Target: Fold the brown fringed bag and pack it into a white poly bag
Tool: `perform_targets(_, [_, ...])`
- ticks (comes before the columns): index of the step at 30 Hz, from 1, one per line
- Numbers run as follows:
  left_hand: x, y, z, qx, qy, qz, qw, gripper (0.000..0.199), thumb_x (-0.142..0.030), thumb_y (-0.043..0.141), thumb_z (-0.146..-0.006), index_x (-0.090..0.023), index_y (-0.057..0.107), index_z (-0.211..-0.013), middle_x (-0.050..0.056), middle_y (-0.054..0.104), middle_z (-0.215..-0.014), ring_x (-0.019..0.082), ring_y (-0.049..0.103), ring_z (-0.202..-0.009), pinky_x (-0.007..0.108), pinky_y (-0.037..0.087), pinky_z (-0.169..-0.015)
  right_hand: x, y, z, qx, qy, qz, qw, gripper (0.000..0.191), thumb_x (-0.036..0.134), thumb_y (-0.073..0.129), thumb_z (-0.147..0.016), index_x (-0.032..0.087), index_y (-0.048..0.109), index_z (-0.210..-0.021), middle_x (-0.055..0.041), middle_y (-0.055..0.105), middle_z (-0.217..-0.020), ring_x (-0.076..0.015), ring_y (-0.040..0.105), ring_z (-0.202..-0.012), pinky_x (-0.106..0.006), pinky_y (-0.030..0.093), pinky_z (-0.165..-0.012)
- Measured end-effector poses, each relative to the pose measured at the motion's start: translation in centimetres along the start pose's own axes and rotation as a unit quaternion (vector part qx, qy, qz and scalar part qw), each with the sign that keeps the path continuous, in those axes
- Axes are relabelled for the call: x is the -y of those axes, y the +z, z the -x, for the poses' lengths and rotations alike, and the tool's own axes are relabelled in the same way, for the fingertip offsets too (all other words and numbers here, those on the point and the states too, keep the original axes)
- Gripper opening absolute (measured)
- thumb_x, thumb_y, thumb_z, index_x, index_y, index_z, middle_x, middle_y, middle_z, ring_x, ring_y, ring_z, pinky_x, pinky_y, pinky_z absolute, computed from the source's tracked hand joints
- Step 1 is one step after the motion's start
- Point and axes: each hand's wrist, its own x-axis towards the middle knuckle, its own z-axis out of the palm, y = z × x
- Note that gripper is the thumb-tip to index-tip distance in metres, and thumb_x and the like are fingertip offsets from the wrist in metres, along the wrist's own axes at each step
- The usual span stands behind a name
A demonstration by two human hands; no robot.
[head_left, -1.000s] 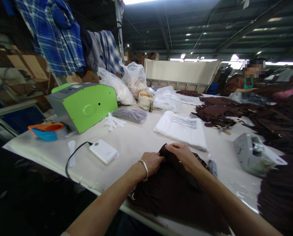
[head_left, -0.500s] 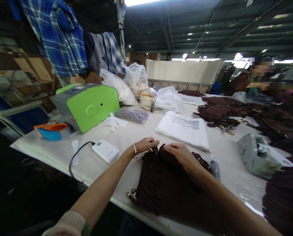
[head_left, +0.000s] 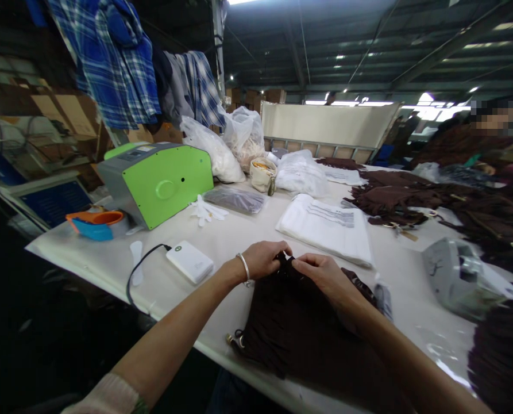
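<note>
Recorder: Position and finger state, please.

Operator: From my remote feed, the dark brown fringed item (head_left: 316,328) lies along the near edge of the table (head_left: 234,230), its lower part nearest the body. My left hand (head_left: 267,260) appears to pinch its upper edge between thumb and fingertips. My right hand (head_left: 319,270) pinches the same edge just beside it, thumb against fingers. The exact contact is dark; I cannot tell how much fabric each one has.

Recorder: Likeliest fault?

Operator: Slippage, I judge. Both pinches are small and close together, so if one lets go early the upper edge could flop shut and the grip point be lost among dark folds.

Recorder: Anything at the near edge?

Operator: A metal clip (head_left: 229,338) at the item's left side rests close to that edge. A pull toward the body could drop it over, and its weight might drag the fringe along.

Recorder: Other hazards?

Operator: Left of my forearm, a white box (head_left: 190,261) trails a cable (head_left: 128,288) toward the table's near left edge; a wide backward swing could snag it. A forward push might shift the stack of white bags (head_left: 325,230) beyond my fingertips
</note>
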Motion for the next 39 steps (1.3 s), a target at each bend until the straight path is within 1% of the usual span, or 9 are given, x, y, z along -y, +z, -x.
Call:
perform_targets(3, [-1.4, 0.9, 3.5, 0.011, 0.029, -0.035, 0.999, 0.038, -0.009, 0.053, -0.076, -0.024, 0.058, -0.111, 0.001, 0.067, -0.101, 0.02, 0.061, -0.094, 0.031, 0.046, -0.084, 0.2, 0.6, 2.0, 0.038, -0.071, 0.104, 0.991, 0.022, 0.037, 0.056, -0.082, 0.02, 0.069, -0.077, 0.0025, 0.063, -0.067, -0.0132, 0.053, -0.063, -0.025, 0.037, -0.057])
perform_targets(7, [-3.1, 5.4, 10.0, 0.012, 0.039, -0.048, 0.998, 0.047, -0.014, 0.059, -0.08, -0.024, 0.048, -0.124, 0.002, 0.065, -0.109, 0.021, 0.06, -0.097, 0.033, 0.048, -0.087, -1.0, 2.4, 5.9, 0.157, -0.182, 0.238, 0.941, 0.016, 0.021, 0.054, -0.082, 0.022, 0.07, -0.08, 0.0013, 0.069, -0.078, -0.0155, 0.061, -0.075, -0.027, 0.043, -0.072])
perform_targets(12, [-4.2, 8.4, 15.0, -0.075, 0.079, -0.038, 0.993, 0.039, -0.017, 0.051, -0.091, -0.024, 0.045, -0.129, 0.003, 0.066, -0.107, 0.018, 0.06, -0.097, 0.032, 0.048, -0.088, -1.7, 2.5, 9.0, 0.211, -0.25, 0.221, 0.919, 0.02, 0.025, 0.052, -0.089, 0.026, 0.07, -0.097, 0.0004, 0.073, -0.092, -0.0147, 0.064, -0.09, -0.026, 0.046, -0.085])
perform_targets(15, [-3.1, 7.0, 14.7, -0.204, 0.031, -0.032, 0.978, 0.023, -0.019, 0.045, -0.094, -0.024, 0.055, -0.115, 0.003, 0.067, -0.096, 0.016, 0.061, -0.09, 0.029, 0.05, -0.082, -1.2, 1.1, 8.8, 0.146, -0.21, 0.182, 0.949, 0.021, 0.033, 0.052, -0.091, 0.026, 0.071, -0.091, 0.0016, 0.072, -0.088, -0.0129, 0.065, -0.081, -0.023, 0.05, -0.074])
perform_targets(18, [-0.9, 5.8, 12.7, -0.277, -0.071, -0.039, 0.957, 0.024, -0.017, 0.045, -0.091, -0.022, 0.057, -0.11, 0.006, 0.065, -0.104, 0.019, 0.06, -0.1, 0.034, 0.049, -0.09, -1.3, 0.2, 7.6, 0.04, -0.197, 0.202, 0.959, 0.021, 0.035, 0.052, -0.091, 0.027, 0.07, -0.1, -0.0007, 0.073, -0.1, -0.0169, 0.065, -0.093, -0.029, 0.051, -0.085])
perform_targets(24, [2.3, 6.5, 8.8, -0.202, -0.204, -0.055, 0.956, 0.035, -0.008, 0.052, -0.077, -0.017, 0.056, -0.111, 0.008, 0.065, -0.11, 0.021, 0.058, -0.105, 0.038, 0.045, -0.096, -2.1, 4.2, 5.9, 0.014, -0.343, 0.37, 0.863, 0.046, 0.018, 0.065, -0.079, 0.025, 0.057, -0.124, -0.005, 0.06, -0.129, -0.0244, 0.05, -0.122, -0.042, 0.039, -0.106])
perform_targets(28, [2.1, 6.7, 8.4, -0.203, -0.224, -0.044, 0.952, 0.017, -0.013, 0.053, -0.08, -0.02, 0.058, -0.094, 0.003, 0.067, -0.089, 0.019, 0.063, -0.086, 0.032, 0.049, -0.08, -2.6, 7.0, 4.5, 0.03, -0.341, 0.461, 0.819, 0.014, 0.014, 0.052, -0.087, 0.019, 0.064, -0.089, -0.0056, 0.069, -0.092, -0.0224, 0.061, -0.091, -0.038, 0.049, -0.085])
perform_targets(35, [0.0, 7.4, 9.1, -0.203, -0.152, -0.035, 0.967, 0.01, -0.017, 0.057, -0.082, -0.023, 0.058, -0.09, 0.0, 0.065, -0.092, 0.019, 0.058, -0.092, 0.034, 0.044, -0.086, -2.8, 4.3, 2.9, -0.042, -0.176, 0.161, 0.97, 0.016, 0.024, 0.048, -0.09, 0.022, 0.061, -0.082, 0.0003, 0.067, -0.079, -0.0162, 0.061, -0.077, -0.029, 0.046, -0.073])
perform_targets(39, [0.0, 8.0, 9.5, -0.203, -0.121, -0.027, 0.971, 0.013, -0.014, 0.054, -0.083, -0.022, 0.06, -0.092, 0.003, 0.065, -0.094, 0.022, 0.057, -0.093, 0.038, 0.044, -0.087, -2.3, 3.6, 3.2, 0.001, -0.146, 0.103, 0.984, 0.012, 0.024, 0.055, -0.082, 0.022, 0.063, -0.092, -0.0001, 0.069, -0.087, -0.0169, 0.062, -0.083, -0.03, 0.048, -0.078])
